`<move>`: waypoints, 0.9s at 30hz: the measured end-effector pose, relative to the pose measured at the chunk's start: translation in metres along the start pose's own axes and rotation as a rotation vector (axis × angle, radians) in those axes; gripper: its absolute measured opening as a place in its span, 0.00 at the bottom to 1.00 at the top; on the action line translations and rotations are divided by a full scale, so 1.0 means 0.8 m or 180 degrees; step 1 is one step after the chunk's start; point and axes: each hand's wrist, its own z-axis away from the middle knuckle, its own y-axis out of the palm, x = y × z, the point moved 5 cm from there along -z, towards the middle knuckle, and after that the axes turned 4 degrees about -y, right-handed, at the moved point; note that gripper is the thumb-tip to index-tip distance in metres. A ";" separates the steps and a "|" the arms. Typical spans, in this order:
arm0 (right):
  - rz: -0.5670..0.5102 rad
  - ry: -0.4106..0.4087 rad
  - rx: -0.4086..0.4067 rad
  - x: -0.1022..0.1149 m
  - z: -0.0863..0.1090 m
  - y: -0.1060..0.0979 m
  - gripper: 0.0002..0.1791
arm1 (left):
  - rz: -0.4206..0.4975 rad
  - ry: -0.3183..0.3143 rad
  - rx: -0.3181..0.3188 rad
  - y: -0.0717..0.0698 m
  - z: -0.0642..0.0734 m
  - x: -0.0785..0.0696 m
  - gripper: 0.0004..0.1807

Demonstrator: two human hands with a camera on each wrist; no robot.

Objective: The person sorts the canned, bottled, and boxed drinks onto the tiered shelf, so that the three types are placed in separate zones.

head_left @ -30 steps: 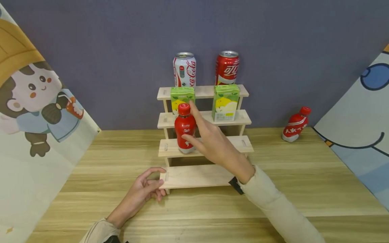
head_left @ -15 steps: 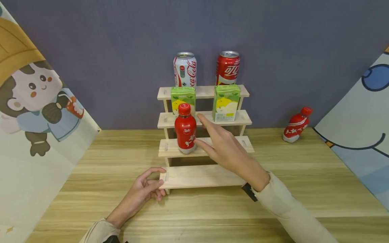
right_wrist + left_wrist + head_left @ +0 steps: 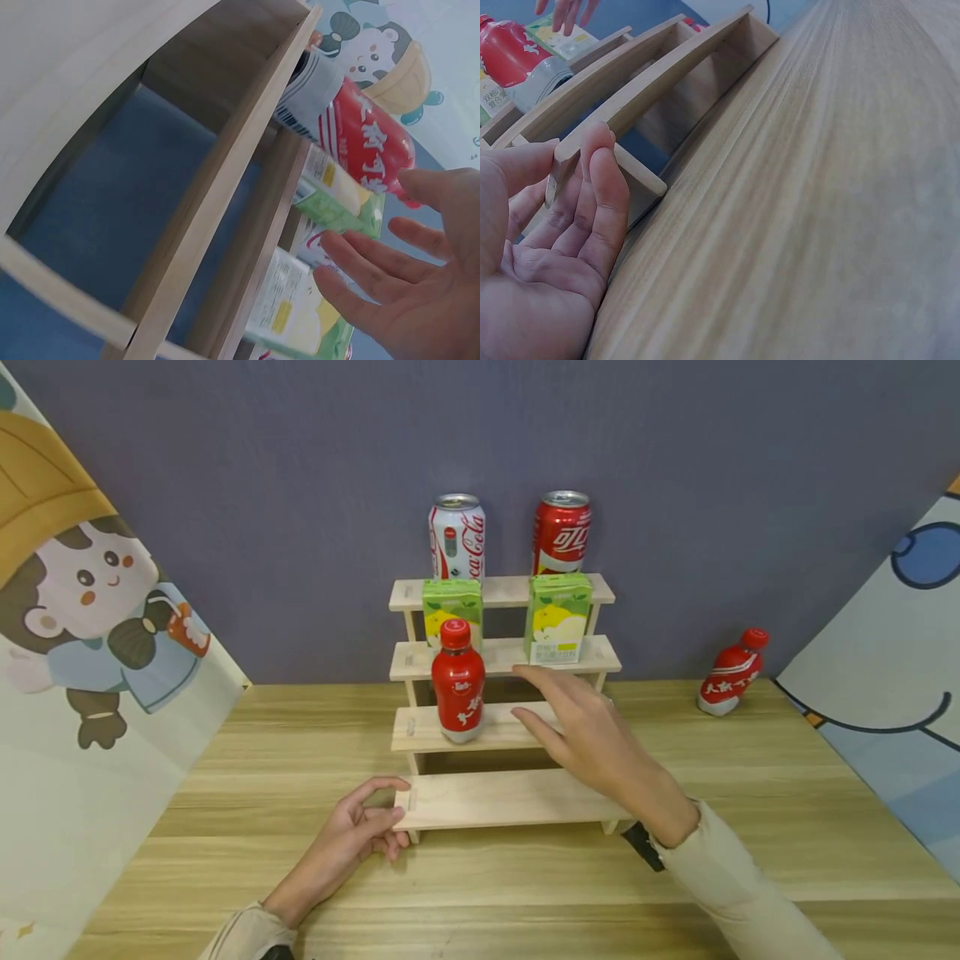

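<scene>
A four-step wooden display rack [image 3: 510, 797] stands on the table. My left hand [image 3: 348, 831] grips the left end of its lowest step, thumb and fingers pinching the board in the left wrist view. Upright on the second step from the bottom, toward its left, is a red drink bottle [image 3: 458, 685]. To the right of that bottle my right hand [image 3: 592, 735] hovers, fingers apart and holding nothing. Two green juice boxes, a left one [image 3: 452, 606] and a right one [image 3: 558, 620], occupy the third step. The top step carries a white cola can [image 3: 457, 539] and a red cola can [image 3: 562, 535].
Another red bottle [image 3: 731, 672] stands tilted-looking at the table's back right, near the wall corner. A dark grey wall [image 3: 300, 527] rises behind the rack. Panels with cartoon drawings flank both sides of the wooden table [image 3: 480, 902].
From around the red bottle on the second step, my right hand has drawn back to the right, letting it stand alone. The left hand keeps its hold on the rack.
</scene>
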 end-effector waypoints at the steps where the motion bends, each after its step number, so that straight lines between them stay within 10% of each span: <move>1: 0.0012 -0.0007 -0.0022 -0.002 0.002 -0.002 0.28 | -0.0002 -0.0001 0.0001 0.000 0.000 0.000 0.23; 27: 0.0388 0.0599 -0.0496 -0.111 0.050 -0.065 0.24 | -0.0025 0.0019 0.0005 0.001 0.000 0.000 0.23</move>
